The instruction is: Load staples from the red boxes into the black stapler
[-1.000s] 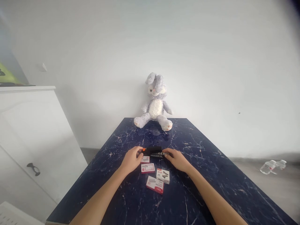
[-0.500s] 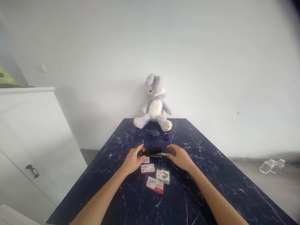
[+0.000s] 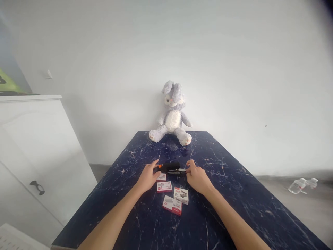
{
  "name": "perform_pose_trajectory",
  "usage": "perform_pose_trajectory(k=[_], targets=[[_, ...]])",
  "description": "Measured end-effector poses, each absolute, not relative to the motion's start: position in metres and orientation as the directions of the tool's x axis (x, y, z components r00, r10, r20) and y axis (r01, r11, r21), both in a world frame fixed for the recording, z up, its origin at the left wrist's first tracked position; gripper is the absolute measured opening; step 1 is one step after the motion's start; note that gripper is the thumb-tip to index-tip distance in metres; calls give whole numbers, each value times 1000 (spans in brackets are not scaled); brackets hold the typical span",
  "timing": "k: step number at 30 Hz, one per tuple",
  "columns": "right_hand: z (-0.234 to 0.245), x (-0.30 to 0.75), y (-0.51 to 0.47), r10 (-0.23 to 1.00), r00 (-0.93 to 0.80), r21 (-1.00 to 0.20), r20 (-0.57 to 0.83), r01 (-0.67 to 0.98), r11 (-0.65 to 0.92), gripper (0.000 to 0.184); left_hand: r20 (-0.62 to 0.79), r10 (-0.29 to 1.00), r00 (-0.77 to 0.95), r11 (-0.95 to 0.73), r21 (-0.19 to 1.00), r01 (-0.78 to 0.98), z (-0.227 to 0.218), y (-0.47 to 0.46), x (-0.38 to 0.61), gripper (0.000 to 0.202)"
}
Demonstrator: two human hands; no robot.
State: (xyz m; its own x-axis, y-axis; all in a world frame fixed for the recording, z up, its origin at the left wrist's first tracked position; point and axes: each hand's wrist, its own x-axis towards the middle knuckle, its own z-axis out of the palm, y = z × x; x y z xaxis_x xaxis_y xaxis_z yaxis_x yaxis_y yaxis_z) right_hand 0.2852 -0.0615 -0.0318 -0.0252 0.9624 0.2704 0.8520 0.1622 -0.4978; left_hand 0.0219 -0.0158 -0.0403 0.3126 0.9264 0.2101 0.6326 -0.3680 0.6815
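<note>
A black stapler [image 3: 170,167] with an orange patch lies sideways on the dark blue marbled table, its metal staple channel showing at the right end. My left hand [image 3: 148,176] grips the stapler's left end between thumb and fingers. At the other end, the fingers of my right hand [image 3: 196,175] are curled and pinched at the metal part; the fingertips are partly hidden. Just below are a small red-and-white box [image 3: 161,177] beside my left thumb, a second red-and-white box [image 3: 164,186], a white box with a staple remover picture [image 3: 181,195], and a larger red-and-white box [image 3: 172,205].
A grey plush rabbit [image 3: 173,119] sits at the far end of the table [image 3: 208,149], against the wall. To the left stands a white cabinet [image 3: 39,146] with a dark handle. Clear plastic bottles [image 3: 298,186] lie on the floor at right.
My right hand's fingers have curled in closer around the stapler's metal end. My left hand has kept its hold, and the boxes lie as before.
</note>
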Motion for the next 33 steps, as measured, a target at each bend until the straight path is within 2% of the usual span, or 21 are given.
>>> perform_pose_trajectory(k=[5,7,13,15,18,20,24,29,33], targets=[[-36,269,-65,943,-159,-267,292,933,240,85,224,917,330,-391,667,634,-43,-9,21,63],[-37,267,-66,926,-221,-193,306,938,288,87,238,913,331,-401,672,622,-44,-7,21,63],[-36,269,-64,878,-375,-88,297,905,416,83,237,914,331,-397,696,599,-40,-7,21,61],[-38,272,-62,888,-353,-176,294,893,414,83,236,917,322,-391,695,603,-37,-9,21,61],[-42,278,-58,922,-241,-465,304,807,364,86,248,925,289,-379,677,631,-33,-14,27,61],[-43,282,-54,934,-185,-572,304,749,335,82,266,930,254,-368,655,660,-32,-20,36,57],[-43,287,-50,940,-91,-603,329,745,283,66,302,921,245,-384,617,687,-29,-37,57,52],[-44,290,-49,965,-65,-698,255,678,230,60,177,838,516,-455,750,481,-17,-53,55,56],[-43,291,-51,962,-76,-737,263,627,251,54,91,731,676,-547,669,503,-7,-52,35,56]])
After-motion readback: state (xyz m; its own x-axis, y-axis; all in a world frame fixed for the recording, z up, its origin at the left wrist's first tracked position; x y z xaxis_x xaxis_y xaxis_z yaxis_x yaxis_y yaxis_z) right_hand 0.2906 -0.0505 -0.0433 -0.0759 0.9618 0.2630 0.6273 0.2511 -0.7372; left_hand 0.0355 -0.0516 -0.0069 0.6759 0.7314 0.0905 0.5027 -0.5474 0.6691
